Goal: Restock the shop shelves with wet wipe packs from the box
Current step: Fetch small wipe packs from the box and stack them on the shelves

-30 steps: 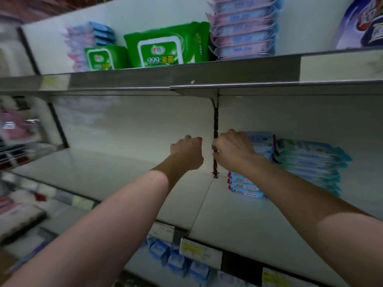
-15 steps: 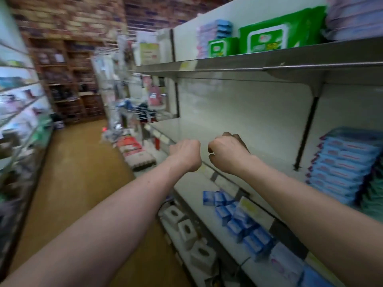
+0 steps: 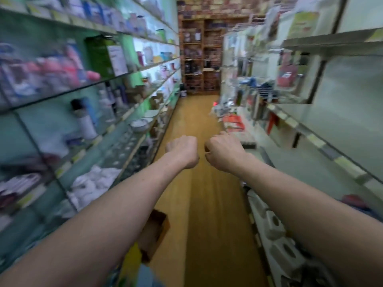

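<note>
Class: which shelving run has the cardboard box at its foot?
The glass-shelved run on the left; the cardboard box stands on the floor beside it, not by the metal run opposite.

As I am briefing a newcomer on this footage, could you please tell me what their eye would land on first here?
First, the left hand and right hand, both curled into empty fists, side by side in mid-frame above the wooden floor of the aisle. Next come the cardboard box on the floor under the left forearm, and the bare stretch of grey shelf on the right.
</note>
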